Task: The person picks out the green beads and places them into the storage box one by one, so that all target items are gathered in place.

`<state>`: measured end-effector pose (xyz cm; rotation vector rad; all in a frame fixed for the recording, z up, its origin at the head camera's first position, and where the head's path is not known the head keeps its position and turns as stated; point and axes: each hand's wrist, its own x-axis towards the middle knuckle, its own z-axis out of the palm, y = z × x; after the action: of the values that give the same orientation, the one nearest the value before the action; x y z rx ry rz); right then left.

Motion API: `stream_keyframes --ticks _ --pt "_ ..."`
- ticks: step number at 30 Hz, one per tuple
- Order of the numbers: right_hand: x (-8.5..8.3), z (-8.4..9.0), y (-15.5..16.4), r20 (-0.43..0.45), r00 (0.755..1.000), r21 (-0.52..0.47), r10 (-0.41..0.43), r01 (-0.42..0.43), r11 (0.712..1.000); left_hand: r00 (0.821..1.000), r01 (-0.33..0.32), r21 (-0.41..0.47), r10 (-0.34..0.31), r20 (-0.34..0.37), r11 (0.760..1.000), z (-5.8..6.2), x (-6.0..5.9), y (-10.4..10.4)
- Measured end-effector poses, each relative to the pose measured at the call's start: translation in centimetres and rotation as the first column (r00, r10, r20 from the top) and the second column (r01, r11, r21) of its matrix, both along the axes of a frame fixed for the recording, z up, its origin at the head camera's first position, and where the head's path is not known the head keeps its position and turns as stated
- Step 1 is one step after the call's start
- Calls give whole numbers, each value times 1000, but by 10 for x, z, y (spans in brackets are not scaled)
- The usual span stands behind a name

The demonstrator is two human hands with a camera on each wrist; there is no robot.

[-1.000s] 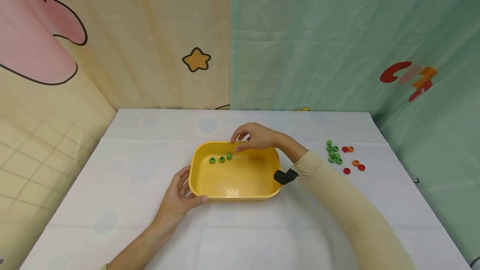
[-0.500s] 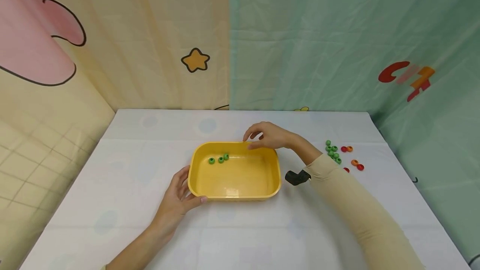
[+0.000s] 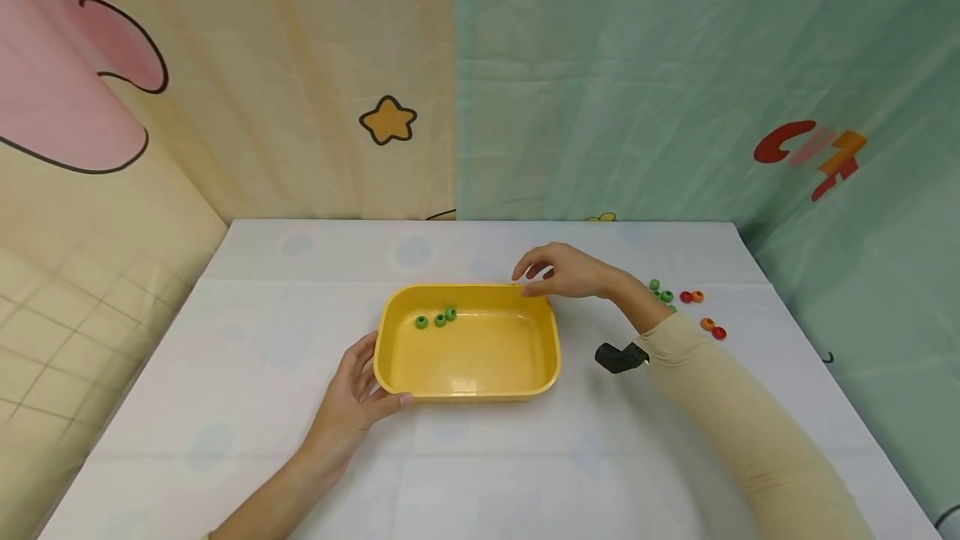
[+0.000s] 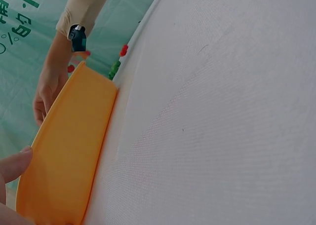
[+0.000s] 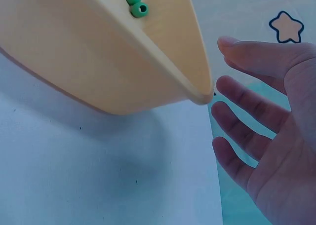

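It looked like a children's play corner: cartoon curtains (image 3: 300, 90) with a star (image 3: 387, 120) hung behind a desk (image 3: 225, 407) with a white cloth, a yellow tray (image 3: 465, 394) and coloured beads (image 3: 705, 325).

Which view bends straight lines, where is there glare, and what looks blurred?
Head view: table edges splay slightly, soft glare on the tray floor. Left wrist view: thumb blurred, tray wall looms large. Right wrist view: right hand soft, beads sharp.

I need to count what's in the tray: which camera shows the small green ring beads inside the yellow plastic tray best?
The head view: all three small green ring beads lie in plain sight inside the yellow plastic tray. The right wrist view catches only two at its top edge; the left wrist view shows just the tray's outer wall.
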<state>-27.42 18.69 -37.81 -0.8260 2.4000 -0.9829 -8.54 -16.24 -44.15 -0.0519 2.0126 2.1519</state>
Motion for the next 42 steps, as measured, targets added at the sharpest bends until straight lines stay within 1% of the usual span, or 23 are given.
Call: stream_keyframes --ticks 8,14,19,27,36,42 --pt "1 1 25 19 998 -2 -56 56 998 1000 0 7 0 6 1000 0 1 -1" --pt "3 -1 43 1 997 11 -79 79 997 1000 -6 5 6 -3 1000 -1 0 -1" --pt "5 -3 59 -5 993 35 -119 119 992 1000 -2 14 2 2 1000 -4 0 -1" --pt "11 -2 87 -18 986 55 -163 164 985 1000 -6 7 6 4 1000 -2 -1 -1" --pt "21 -2 115 -14 976 60 -217 218 974 1000 -2 23 2 1 1000 -2 0 0" --pt "26 -4 135 -22 962 62 -273 273 960 1000 -4 27 4 1 1000 -2 0 0"
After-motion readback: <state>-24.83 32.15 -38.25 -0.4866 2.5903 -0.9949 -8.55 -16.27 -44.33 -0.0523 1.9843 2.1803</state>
